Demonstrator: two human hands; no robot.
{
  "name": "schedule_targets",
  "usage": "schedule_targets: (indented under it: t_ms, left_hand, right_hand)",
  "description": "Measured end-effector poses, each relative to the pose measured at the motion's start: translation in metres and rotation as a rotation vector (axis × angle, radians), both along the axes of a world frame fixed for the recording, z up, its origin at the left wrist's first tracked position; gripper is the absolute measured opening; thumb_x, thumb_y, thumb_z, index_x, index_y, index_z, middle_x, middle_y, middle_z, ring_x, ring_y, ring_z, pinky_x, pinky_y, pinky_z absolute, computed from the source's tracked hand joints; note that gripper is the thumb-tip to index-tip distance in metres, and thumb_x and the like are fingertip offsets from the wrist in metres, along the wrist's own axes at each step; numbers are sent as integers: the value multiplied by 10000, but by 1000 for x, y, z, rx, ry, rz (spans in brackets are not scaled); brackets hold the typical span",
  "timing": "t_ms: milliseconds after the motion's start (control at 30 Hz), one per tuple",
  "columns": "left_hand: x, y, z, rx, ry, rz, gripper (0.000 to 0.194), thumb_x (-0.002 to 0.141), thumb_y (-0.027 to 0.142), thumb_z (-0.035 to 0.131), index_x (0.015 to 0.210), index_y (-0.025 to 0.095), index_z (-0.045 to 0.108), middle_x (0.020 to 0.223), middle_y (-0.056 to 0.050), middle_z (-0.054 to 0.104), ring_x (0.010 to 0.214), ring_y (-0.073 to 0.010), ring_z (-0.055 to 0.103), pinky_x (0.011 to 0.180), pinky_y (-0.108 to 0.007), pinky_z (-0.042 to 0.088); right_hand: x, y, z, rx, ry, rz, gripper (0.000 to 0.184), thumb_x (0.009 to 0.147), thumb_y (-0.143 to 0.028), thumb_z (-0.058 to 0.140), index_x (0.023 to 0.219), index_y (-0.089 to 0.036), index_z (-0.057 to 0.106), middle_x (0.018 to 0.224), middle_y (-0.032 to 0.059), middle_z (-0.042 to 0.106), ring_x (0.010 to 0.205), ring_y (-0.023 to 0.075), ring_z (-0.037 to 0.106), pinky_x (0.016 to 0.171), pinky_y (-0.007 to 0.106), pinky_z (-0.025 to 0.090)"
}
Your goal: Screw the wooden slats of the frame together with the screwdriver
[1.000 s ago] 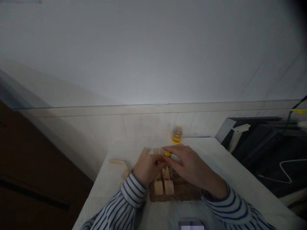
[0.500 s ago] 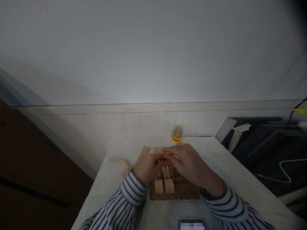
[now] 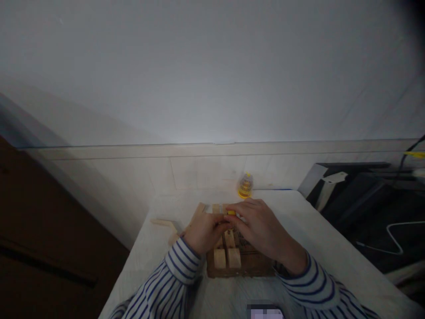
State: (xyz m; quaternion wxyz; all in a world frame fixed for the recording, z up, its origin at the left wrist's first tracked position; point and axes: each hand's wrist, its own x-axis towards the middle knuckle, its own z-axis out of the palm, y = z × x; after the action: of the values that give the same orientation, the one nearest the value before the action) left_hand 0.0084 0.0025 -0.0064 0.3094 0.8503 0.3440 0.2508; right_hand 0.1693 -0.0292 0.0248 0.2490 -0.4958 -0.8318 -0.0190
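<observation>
Over a brown wooden board, my two hands meet with their fingertips together. My right hand pinches a short yellow screwdriver, of which only part of the yellow handle shows. My left hand is closed just beside it, thumb and forefinger pressed together; what lies between them is hidden. Below my fingers, pale wooden blocks and a wooden piece with a small hole sit on the board. More wooden block ends show beyond my hands.
A clear, yellow-based bit holder stands at the back near the wall. Angled wooden strips lie to the left on the white-covered table. Dark panels and a white cable are at the right.
My right hand's fingers have shifted slightly on the yellow handle, and slightly more of it shows. Both hands otherwise stay in about the same place.
</observation>
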Motion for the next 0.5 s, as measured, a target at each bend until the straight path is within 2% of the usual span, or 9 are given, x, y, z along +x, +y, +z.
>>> schedule_targets:
  t_ms: [233,500]
  left_hand:
    - [0,0,-3,12,101,186,257,790,383,546,893,200,694,665,-10,646,593,-136,547,556,-223,390]
    - [1,1,-5,-38,57,185,248,799,363,534,865,194,704,688,-15,667,623,-137,570,572,-217,397]
  right_hand:
    - [0,0,1,-18,14,-5,216,868,-323,485,977,-201,625,890,28,681,867,189,583,788,353,394]
    - [2,0,-1,-34,134,48,274,854,-280,496,1087,-175,592,1020,58,662,951,193,572,846,367,415]
